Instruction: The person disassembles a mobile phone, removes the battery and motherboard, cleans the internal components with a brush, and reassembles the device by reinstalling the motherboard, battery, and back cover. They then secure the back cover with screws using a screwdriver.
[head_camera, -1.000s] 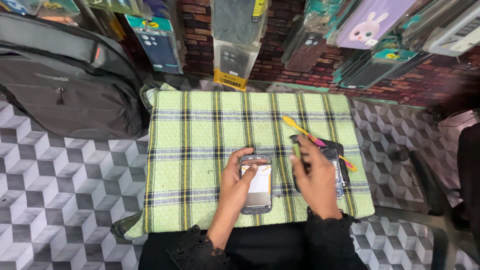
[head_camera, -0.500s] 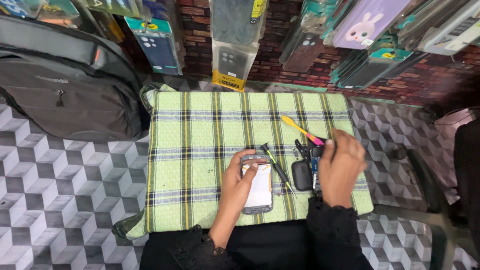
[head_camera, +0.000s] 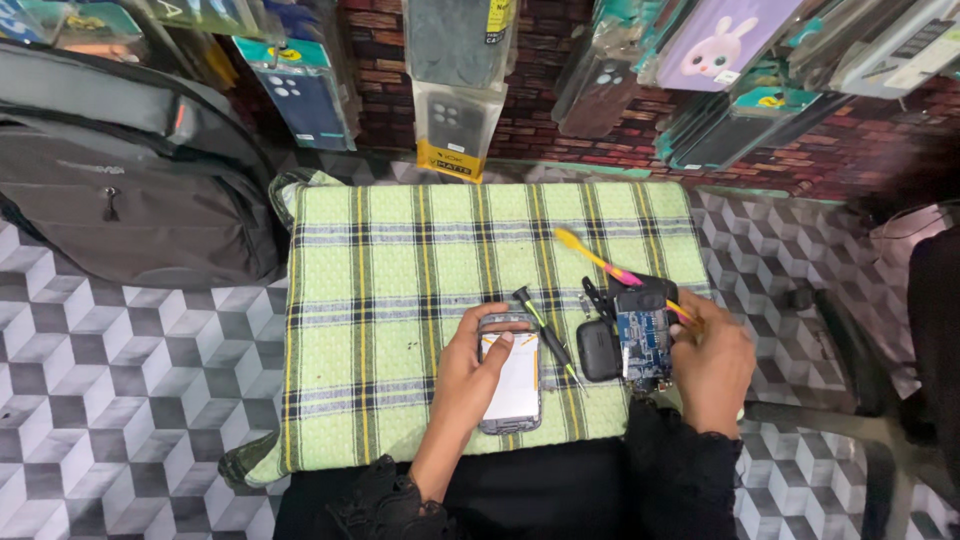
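Observation:
A green plaid cloth (head_camera: 400, 300) covers a small table. A silver-edged phone (head_camera: 511, 378) lies on it with its pale inner face up. My left hand (head_camera: 468, 385) grips the phone from the left, thumb across its top. My right hand (head_camera: 712, 368) curls its fingers on the right edge of a blue circuit board (head_camera: 643, 338) lying beside the phone. Between phone and board lie a black screwdriver with a green tip (head_camera: 545, 335) and a small black part (head_camera: 598, 352). A yellow and pink brush (head_camera: 598, 260) lies slanted behind the board.
A grey backpack (head_camera: 120, 180) sits on the patterned tile floor (head_camera: 120, 400) to the left. Packaged phone cases (head_camera: 455, 70) hang on the brick wall behind the table. A dark chair leg or stand (head_camera: 820, 310) is at the right.
My right hand has laid the screwdriver down by the phone and moved right to the circuit board, uncovering the parts. My left hand has stayed on the phone.

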